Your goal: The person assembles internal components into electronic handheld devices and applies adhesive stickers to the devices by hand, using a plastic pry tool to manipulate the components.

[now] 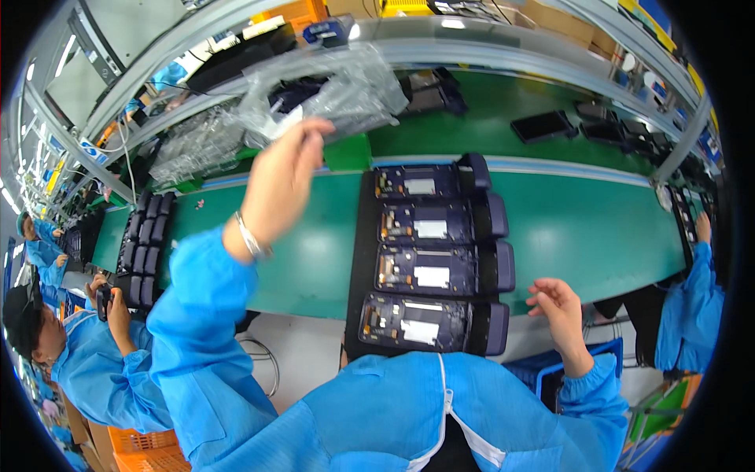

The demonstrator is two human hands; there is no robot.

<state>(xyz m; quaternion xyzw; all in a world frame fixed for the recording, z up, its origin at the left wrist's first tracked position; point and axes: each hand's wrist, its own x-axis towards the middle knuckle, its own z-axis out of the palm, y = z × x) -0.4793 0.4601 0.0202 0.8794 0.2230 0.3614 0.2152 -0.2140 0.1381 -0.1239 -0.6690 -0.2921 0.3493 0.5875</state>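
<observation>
My left hand (pixel 283 177), with a bracelet at the wrist, is raised in front of a clear plastic bag (pixel 366 90). Its fingers are loosely bent, and nothing shows between them; whether they touch the plastic I cannot tell. Dark parts show through the bag. My right hand (pixel 557 311) hangs open over the bench's near edge, fingers apart and holding nothing. Between my hands, several dark handheld device housings (pixel 431 229) lie in a column on a black tray (pixel 363 263). Their inner sides face up, showing white rectangles and small circuit parts.
The green workbench (pixel 598 228) runs across. Beyond it, a shelf (pixel 491 130) carries dark devices (pixel 543 126) and more plastic bags (pixel 200 145). More dark housings (pixel 145 236) stand left. A co-worker (pixel 94 346) sits left, another (pixel 688 307) right. A blue crate (pixel 605 354) stands by my right arm.
</observation>
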